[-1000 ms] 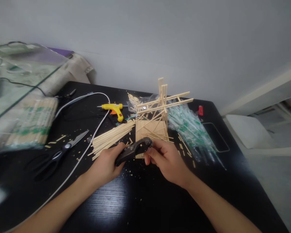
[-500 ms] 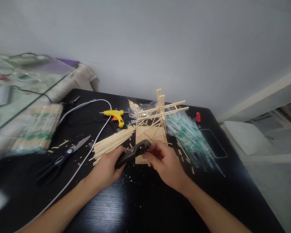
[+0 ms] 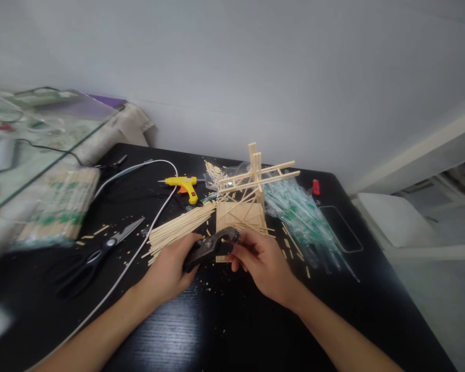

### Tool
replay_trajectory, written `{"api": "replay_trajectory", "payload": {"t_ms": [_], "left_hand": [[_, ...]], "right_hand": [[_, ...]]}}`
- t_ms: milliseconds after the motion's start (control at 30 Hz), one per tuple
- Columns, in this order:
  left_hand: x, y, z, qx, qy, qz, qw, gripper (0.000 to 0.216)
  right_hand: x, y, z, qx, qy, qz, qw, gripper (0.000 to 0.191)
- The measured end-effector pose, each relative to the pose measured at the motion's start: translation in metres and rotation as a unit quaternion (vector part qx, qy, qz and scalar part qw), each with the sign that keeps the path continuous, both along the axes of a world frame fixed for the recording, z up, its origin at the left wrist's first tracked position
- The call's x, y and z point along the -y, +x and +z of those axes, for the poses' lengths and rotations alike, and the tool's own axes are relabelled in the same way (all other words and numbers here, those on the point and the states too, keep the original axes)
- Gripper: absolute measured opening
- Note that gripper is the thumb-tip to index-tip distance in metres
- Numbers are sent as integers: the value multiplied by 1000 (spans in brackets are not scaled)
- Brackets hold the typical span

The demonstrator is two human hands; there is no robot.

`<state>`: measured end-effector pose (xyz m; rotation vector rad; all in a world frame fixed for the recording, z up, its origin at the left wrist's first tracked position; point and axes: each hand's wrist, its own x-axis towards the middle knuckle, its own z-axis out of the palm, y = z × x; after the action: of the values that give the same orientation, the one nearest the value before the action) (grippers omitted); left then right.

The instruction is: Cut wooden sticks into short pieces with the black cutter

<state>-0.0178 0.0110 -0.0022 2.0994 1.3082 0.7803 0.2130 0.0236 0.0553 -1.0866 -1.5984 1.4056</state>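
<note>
My left hand (image 3: 170,263) is wrapped round a dark, worn hand tool (image 3: 205,251) with a curved notch near its far end; its exact kind does not show. My right hand (image 3: 260,263) is pinched close to that end, thumb against fingers. A small pale bit shows in the notch by the fingertips, but what the fingers hold is hidden. Just behind both hands lies a flat panel of wooden sticks (image 3: 236,212), part of a stick structure (image 3: 258,175) with uprights and crossing rails. Loose wooden sticks (image 3: 182,225) lie in a bundle beyond my left hand.
On the black table (image 3: 225,336) are a yellow glue gun (image 3: 184,185), black-handled scissors (image 3: 106,245) and a white cable (image 3: 134,256). Green-and-clear plastic wrappers (image 3: 302,217), a phone-like dark slab (image 3: 341,227) and a red item (image 3: 315,187) lie right. Packaged chopsticks (image 3: 58,206) lie left.
The tool has turned slightly, so its notch shows more openly. My right fingertips have shifted a little down and left beside it; my left hand keeps its grip.
</note>
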Motion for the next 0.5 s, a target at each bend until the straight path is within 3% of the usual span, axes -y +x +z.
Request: {"api": "replay_trajectory", "payload": {"t_ms": [200,500], "left_hand": [[0,0,0,5,-9,7,1000,34],[2,6,3,17,-50,19,998,6]], "right_hand": [[-1,0,-3,3,16,6,1000,22],[0,-1,-2,7,10,6,1000,26]]}}
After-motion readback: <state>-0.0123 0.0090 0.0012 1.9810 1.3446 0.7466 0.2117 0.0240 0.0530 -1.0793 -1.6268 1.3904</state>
